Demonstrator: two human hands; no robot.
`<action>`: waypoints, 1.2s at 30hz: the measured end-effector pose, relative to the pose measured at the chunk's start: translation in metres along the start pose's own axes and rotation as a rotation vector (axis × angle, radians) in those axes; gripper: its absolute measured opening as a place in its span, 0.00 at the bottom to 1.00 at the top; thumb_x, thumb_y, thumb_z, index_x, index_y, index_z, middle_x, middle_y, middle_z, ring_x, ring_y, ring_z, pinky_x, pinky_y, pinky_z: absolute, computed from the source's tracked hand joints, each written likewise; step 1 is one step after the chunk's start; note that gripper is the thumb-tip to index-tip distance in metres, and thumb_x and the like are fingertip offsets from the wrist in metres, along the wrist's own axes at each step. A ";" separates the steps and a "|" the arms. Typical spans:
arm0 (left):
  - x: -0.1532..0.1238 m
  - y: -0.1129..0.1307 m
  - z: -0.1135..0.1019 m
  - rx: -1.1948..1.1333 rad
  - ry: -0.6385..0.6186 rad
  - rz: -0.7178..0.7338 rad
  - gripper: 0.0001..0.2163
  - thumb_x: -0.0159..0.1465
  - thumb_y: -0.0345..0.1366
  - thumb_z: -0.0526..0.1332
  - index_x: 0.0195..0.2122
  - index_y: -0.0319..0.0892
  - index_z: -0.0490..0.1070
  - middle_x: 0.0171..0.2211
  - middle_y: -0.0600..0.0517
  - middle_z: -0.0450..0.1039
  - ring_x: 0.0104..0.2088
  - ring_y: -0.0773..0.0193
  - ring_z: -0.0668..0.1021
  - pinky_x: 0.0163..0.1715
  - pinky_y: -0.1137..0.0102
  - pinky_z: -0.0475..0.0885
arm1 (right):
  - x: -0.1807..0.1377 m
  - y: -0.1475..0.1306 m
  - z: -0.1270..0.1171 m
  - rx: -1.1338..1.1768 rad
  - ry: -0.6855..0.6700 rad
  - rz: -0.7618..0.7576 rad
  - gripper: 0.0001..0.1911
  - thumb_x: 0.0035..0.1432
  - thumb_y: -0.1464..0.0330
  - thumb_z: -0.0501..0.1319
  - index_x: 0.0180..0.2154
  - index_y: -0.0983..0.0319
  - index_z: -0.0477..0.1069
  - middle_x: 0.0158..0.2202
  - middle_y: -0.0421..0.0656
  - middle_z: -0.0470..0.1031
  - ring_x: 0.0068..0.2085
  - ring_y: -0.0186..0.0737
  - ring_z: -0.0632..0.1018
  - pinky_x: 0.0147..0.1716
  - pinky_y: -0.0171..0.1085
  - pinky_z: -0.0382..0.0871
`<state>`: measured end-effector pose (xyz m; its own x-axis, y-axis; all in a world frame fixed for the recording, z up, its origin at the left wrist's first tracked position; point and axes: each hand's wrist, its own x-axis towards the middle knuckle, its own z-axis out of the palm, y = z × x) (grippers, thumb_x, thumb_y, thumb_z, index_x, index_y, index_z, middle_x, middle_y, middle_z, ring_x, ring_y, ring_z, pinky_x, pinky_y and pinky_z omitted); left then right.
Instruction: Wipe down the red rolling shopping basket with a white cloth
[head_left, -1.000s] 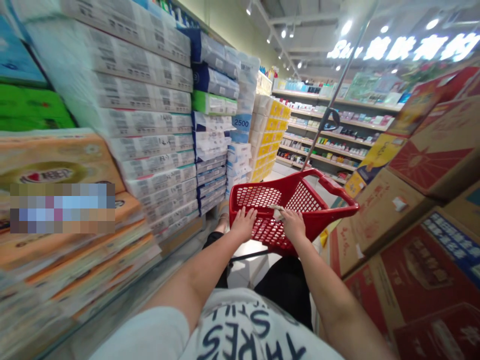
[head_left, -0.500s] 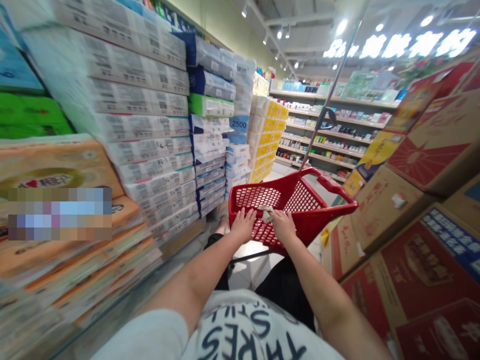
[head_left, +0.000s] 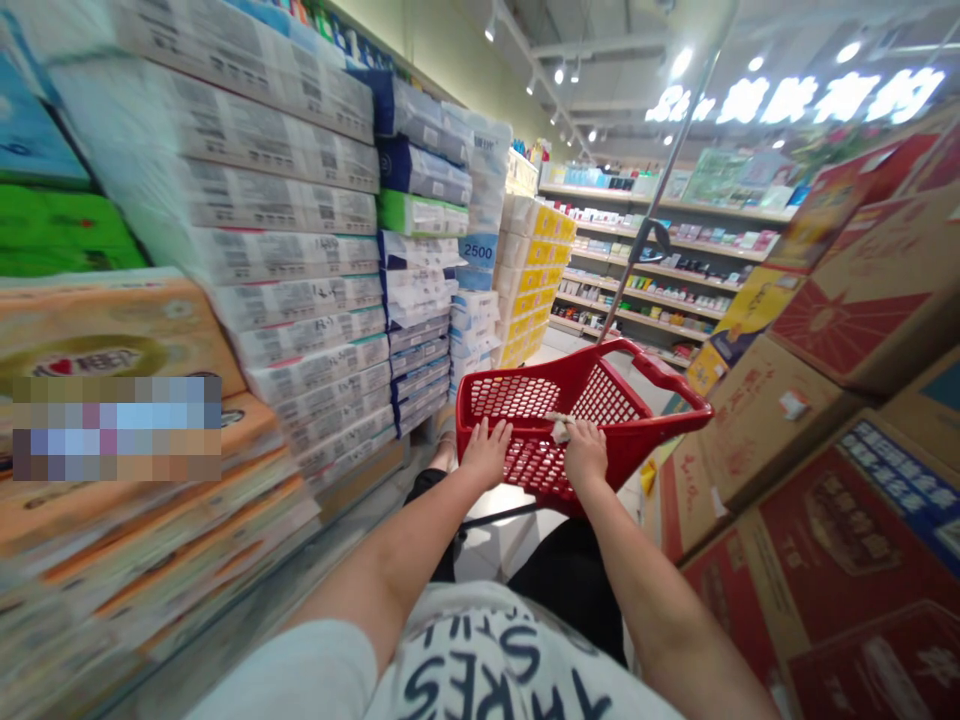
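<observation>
A red plastic shopping cart (head_left: pixel 540 390) with perforated basket walls stands in front of me, its handle at the upper right. My left hand (head_left: pixel 486 452) holds the near side of the basket at its left end, fingertips over the rim. Along the same rim, further right, my right hand (head_left: pixel 586 455) is closed on a crumpled whitish cloth (head_left: pixel 559 427), which pokes out past the fingers on the left. The cloth lies against the rim. My right thumb and palm are mostly hidden.
Tall stacks of wrapped tissue packs (head_left: pixel 300 210) line the left side, with orange packs (head_left: pixel 112 330) nearest. Cardboard cartons (head_left: pixel 780 420) are piled close on the right. Behind the cart rises a slanted metal pole (head_left: pixel 637 245), and stocked shelves (head_left: pixel 675 245) stand at the back.
My right hand has slid a little to the right along the cart's rim with the cloth. The left hand stays in the same place, and the cart has hardly moved.
</observation>
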<state>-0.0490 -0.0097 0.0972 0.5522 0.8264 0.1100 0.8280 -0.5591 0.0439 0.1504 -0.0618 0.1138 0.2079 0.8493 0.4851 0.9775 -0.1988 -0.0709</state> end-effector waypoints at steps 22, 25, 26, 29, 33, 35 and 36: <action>-0.003 0.005 0.009 -0.020 0.038 0.014 0.33 0.63 0.36 0.52 0.68 0.39 0.43 0.69 0.47 0.44 0.67 0.40 0.46 0.64 0.50 0.46 | 0.001 0.039 -0.005 0.013 0.012 -0.132 0.20 0.61 0.74 0.50 0.51 0.57 0.71 0.55 0.43 0.71 0.55 0.41 0.66 0.59 0.43 0.46; -0.002 0.006 0.008 -0.021 0.038 0.008 0.32 0.63 0.35 0.51 0.68 0.40 0.43 0.69 0.46 0.44 0.67 0.41 0.46 0.64 0.50 0.46 | 0.001 0.039 -0.005 0.003 0.022 -0.092 0.20 0.60 0.75 0.49 0.50 0.57 0.71 0.54 0.43 0.71 0.55 0.42 0.65 0.59 0.43 0.45; -0.003 0.006 0.008 -0.021 0.034 0.011 0.32 0.63 0.34 0.51 0.68 0.40 0.43 0.69 0.46 0.44 0.67 0.41 0.46 0.64 0.50 0.46 | 0.000 0.036 -0.004 0.004 0.024 -0.075 0.20 0.60 0.75 0.49 0.50 0.58 0.71 0.54 0.43 0.71 0.55 0.42 0.65 0.59 0.43 0.45; -0.004 0.006 0.008 -0.014 0.021 0.015 0.33 0.62 0.34 0.52 0.68 0.39 0.43 0.69 0.46 0.44 0.67 0.41 0.46 0.64 0.50 0.46 | -0.003 0.019 0.000 0.001 0.049 -0.010 0.19 0.61 0.75 0.48 0.48 0.59 0.72 0.53 0.45 0.71 0.55 0.44 0.65 0.60 0.44 0.44; -0.005 0.007 0.007 0.005 0.029 -0.001 0.33 0.62 0.33 0.52 0.68 0.39 0.42 0.69 0.47 0.42 0.67 0.40 0.45 0.64 0.50 0.45 | -0.010 -0.016 0.009 0.011 0.061 -0.039 0.20 0.63 0.75 0.47 0.50 0.59 0.71 0.53 0.47 0.71 0.55 0.46 0.64 0.60 0.46 0.43; -0.006 0.007 0.006 0.014 0.027 -0.005 0.32 0.63 0.33 0.51 0.68 0.39 0.43 0.69 0.48 0.42 0.67 0.40 0.45 0.64 0.50 0.45 | -0.011 -0.033 0.012 0.039 0.027 -0.120 0.19 0.63 0.75 0.47 0.50 0.60 0.71 0.52 0.47 0.72 0.55 0.44 0.65 0.60 0.45 0.44; -0.007 0.007 0.006 0.018 0.024 -0.002 0.32 0.63 0.34 0.52 0.68 0.39 0.43 0.69 0.48 0.42 0.67 0.39 0.45 0.64 0.50 0.45 | -0.011 -0.039 0.012 0.050 0.009 -0.153 0.19 0.63 0.75 0.47 0.50 0.60 0.71 0.52 0.47 0.72 0.54 0.44 0.66 0.60 0.45 0.44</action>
<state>-0.0463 -0.0187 0.0911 0.5481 0.8257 0.1335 0.8309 -0.5558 0.0265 0.1105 -0.0570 0.1006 0.0566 0.8636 0.5010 0.9983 -0.0431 -0.0385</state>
